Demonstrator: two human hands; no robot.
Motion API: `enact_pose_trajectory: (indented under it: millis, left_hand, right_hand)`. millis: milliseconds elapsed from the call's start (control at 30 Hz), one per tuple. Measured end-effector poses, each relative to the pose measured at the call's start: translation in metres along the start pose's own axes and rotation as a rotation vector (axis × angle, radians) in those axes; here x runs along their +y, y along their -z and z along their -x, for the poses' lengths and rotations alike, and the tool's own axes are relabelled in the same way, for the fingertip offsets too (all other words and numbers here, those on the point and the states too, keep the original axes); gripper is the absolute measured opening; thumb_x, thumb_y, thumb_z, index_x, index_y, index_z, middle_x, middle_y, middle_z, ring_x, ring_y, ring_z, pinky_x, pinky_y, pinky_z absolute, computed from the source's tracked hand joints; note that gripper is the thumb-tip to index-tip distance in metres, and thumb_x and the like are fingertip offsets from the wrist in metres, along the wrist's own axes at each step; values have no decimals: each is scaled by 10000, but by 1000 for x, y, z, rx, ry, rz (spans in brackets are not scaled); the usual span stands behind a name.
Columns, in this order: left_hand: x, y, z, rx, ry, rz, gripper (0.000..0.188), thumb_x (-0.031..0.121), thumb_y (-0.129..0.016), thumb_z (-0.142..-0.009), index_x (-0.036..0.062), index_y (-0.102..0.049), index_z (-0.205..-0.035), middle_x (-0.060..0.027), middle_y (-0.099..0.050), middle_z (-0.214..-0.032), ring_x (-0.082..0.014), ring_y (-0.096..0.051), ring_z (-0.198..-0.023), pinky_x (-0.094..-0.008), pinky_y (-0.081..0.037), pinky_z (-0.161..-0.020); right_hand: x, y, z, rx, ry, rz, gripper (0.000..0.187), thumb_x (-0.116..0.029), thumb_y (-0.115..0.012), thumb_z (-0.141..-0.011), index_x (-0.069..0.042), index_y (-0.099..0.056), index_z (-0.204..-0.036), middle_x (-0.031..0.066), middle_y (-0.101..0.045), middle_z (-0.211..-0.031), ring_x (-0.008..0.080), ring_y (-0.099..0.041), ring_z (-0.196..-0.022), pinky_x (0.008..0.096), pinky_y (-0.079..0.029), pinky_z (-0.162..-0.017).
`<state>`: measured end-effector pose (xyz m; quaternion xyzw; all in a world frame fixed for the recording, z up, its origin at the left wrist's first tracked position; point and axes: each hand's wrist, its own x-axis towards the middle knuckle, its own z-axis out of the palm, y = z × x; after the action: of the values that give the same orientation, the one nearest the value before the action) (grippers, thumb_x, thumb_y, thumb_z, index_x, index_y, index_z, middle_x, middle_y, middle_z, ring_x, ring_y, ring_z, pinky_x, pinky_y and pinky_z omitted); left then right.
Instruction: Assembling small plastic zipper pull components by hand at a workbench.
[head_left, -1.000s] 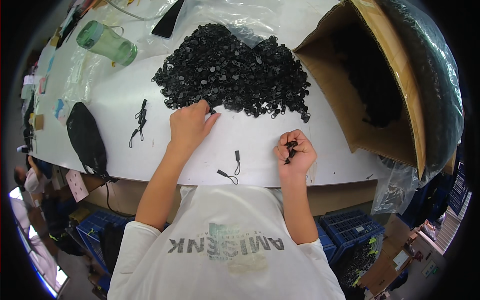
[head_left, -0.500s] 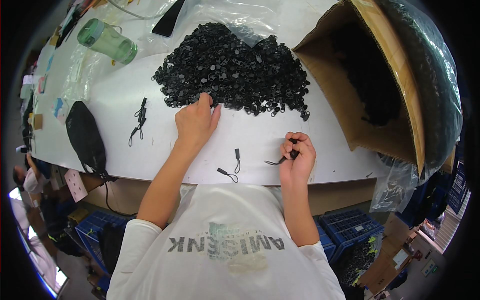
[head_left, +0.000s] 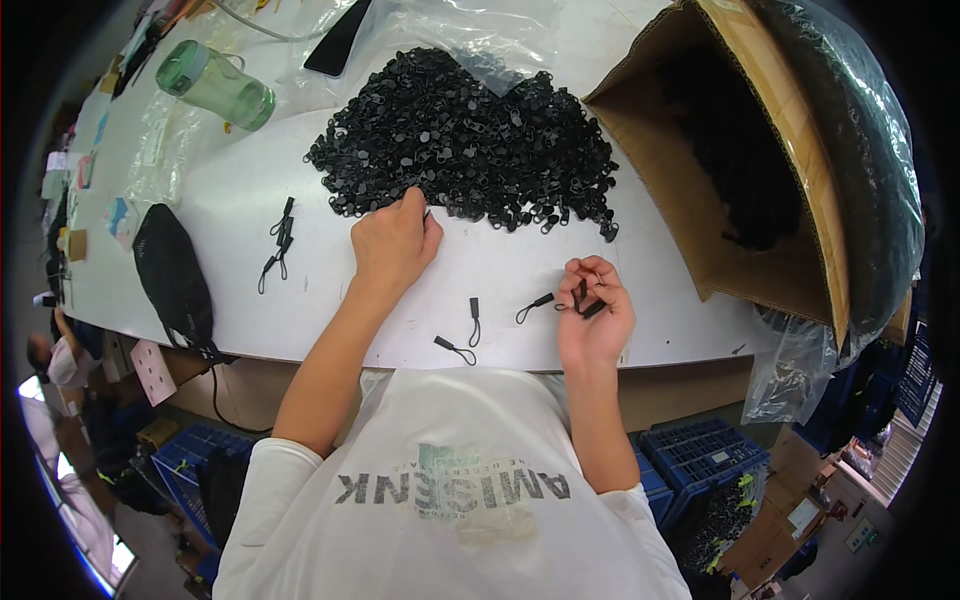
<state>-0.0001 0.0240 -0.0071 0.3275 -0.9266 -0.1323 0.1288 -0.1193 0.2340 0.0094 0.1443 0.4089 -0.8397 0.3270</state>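
My left hand point(head_left: 393, 243) is at the near edge of a big heap of black zipper sliders point(head_left: 470, 140), thumb and forefinger pinched on a small dark piece that looks like one slider. Lower right, my right hand point(head_left: 597, 315) is turned palm up with curled fingers, holding a few black corded zipper pulls point(head_left: 594, 308). Just left of its fingers, another corded zipper pull point(head_left: 541, 301) lies on the white table. Two more zipper pulls point(head_left: 474, 308) lie between my forearms. Several others point(head_left: 284, 240) form a loose group left of my left hand.
An open cardboard box point(head_left: 690, 240) with dark contents and a plastic liner lies tipped at the right. On the left are a green bottle point(head_left: 215, 85) and a black pouch-like item point(head_left: 170, 265). A black phone point(head_left: 337, 40) and clear plastic point(head_left: 500, 40) lie behind the heap.
My right hand has loosened its fingers, and one corded zipper pull now lies on the table beside it. My left thumb has closed in toward the forefinger at the heap's edge.
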Motion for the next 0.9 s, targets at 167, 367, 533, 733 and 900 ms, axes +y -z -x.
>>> enact_pose_trajectory:
  millis: [167, 367, 533, 733, 900]
  left_hand:
    - [1, 5, 2, -15, -8, 35, 109, 143, -620, -800, 75, -535, -806, -62, -573, -577, -261, -572, -500, -375, -438, -480]
    - [1, 16, -1, -84, 106, 465, 121, 61, -639, -782, 44, -525, -818, -57, -567, -566, -186, -570, -479, -309, -443, -490]
    - [11, 28, 0, -201, 277, 997, 86, 12, -585, -839, -4, -500, -833, -48, -587, -610, -83, -585, -562, -221, -457, -541]
    - [18, 34, 1, -313, 215, 1054, 91, -4, -580, -859, 4, -493, -831, -11, -547, -675, -75, -580, -609, -226, -492, -579]
    - [24, 34, 4, -336, 176, 1038, 98, 4, -588, -853, 4, -494, -827, -16, -552, -673, -79, -584, -611, -226, -490, -581]
  right_hand:
    - [-10, -13, 7, -87, -30, -132, 350, -6, -428, -664, 18, -527, -999, 179, -547, -1092, 259, -507, -1047, 329, -386, -846]
    - [-8, -3, 0, -146, 69, -96, 384, 115, -383, -602, 33, -530, -948, 187, -541, -1132, 292, -483, -1148, 354, -383, -907]
    - [-18, -22, 11, -105, 158, 190, 227, 108, -394, -676, 51, -553, -829, 201, -559, -1099, 301, -520, -1128, 361, -388, -920]
    - [-16, -16, 13, -22, 28, 188, 182, 14, -397, -852, 75, -567, -829, 123, -551, -647, 137, -404, -449, 250, -296, -405]
    - [-20, -15, 18, -125, -3, 248, 234, -87, -412, -957, 50, -573, -858, 19, -445, -560, 66, -312, -434, 231, -242, -413]
